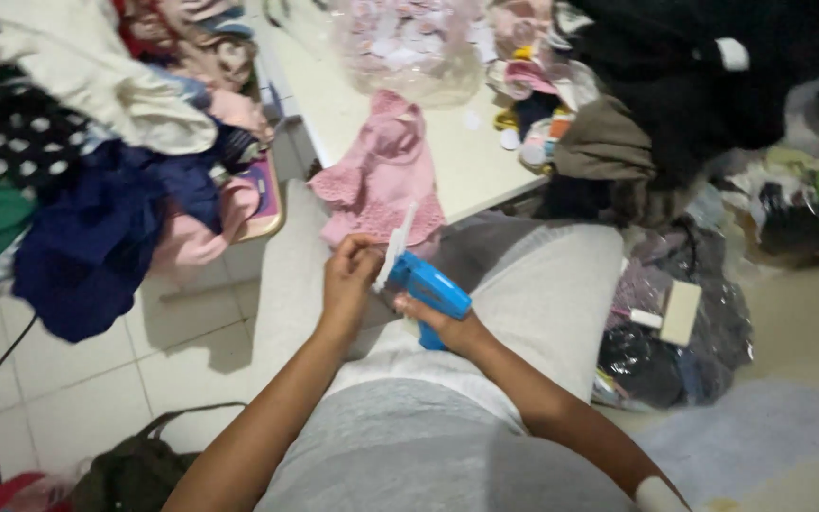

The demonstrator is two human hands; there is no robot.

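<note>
By a white table (pixel 485 161) with a pink top (pixel 381 180), the right hand (pixel 443 322) grips a blue tag gun (pixel 428 289) over the lap while the left hand (pixel 351 275) pinches a white strip (pixel 396 245), feeding it in.

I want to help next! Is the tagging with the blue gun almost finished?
Hard to say what's done: no finished pile shows. In hand: the right hand holds the blue tagging gun while the left hand feeds a white fastener strip into it. Left: the pink garment on the table and the clothes heap.
</note>
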